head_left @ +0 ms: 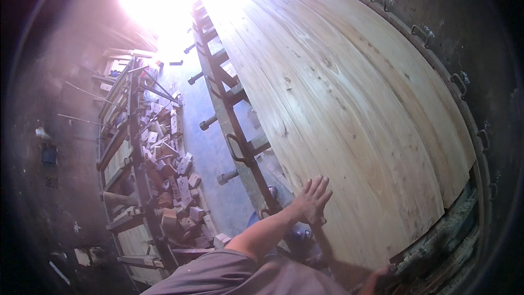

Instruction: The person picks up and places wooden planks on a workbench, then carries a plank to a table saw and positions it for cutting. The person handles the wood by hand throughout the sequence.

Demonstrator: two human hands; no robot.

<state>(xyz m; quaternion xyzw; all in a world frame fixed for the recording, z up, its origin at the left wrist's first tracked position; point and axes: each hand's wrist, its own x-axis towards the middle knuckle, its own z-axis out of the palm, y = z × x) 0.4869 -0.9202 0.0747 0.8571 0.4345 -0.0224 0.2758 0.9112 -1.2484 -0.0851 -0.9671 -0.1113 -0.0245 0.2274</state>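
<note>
Head view: metal rack (225, 114); left hand (312, 202), fingers splayed, gripping nothing, at left edge of wooden panel (338, 109) on rack; boards (393, 153) laid side by side, ends not yet flush; right hand (375, 282), too dim to tell its grip.

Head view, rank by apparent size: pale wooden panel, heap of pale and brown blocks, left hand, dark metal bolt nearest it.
1. Pale wooden panel
2. Heap of pale and brown blocks
3. Left hand
4. Dark metal bolt

Woodworking workshop, long pale planks (338, 93) laid edge to edge, heavy frame (225, 116) with large bolts, heap of blocky offcuts (183, 186) on the floor (204, 98).
</note>
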